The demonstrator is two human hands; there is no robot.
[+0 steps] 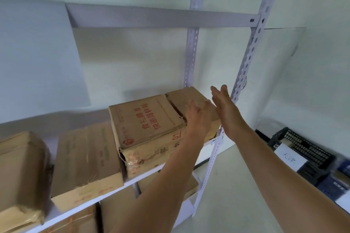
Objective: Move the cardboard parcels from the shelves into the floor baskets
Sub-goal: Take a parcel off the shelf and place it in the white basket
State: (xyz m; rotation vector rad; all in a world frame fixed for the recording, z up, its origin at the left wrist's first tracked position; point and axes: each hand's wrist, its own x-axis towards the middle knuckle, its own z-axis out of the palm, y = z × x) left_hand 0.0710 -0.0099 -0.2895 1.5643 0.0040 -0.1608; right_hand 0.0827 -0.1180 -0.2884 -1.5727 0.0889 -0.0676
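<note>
Forearms [189, 176] both stretched forward, bare. Lower parcels [117, 212] sit under the shelf board [113, 191], well below your fingers.

On the board, far left of your fingers, is a crumpled parcel [20, 172]. A flat parcel [85, 159] comes next, right up against the red-print parcel [147, 125].

Left hand [198, 117]: fingers loosely spread and slightly bent, over the right end of the red-print parcel's top. Nothing gripped. Can't tell whether the fingertips touch the cardboard; they're blurred.

Right hand [225, 108]: fingers straight and together, palm facing left. It's just off the parcel's right end and holds nothing. Contact with the side can't be told.

Red-print parcel is on the shelf, lying flat, so the task's thing is right under and beside your fingers. The seam between its top flaps runs just left of your left fingers. Its near left corner is torn and taped.

Front post [246, 66] stands just right of your right fingertips. Rear post [191, 53] rises beyond your left fingertips.

Black basket [306, 147] is on the floor, down and right of your right hand, well apart. It has a white label [289, 159] on its near side. Blue basket [333, 187] sits beside it, nearer you.

Top beam [151, 17] runs well above both hands. Wall [132, 62] is behind everything.
</note>
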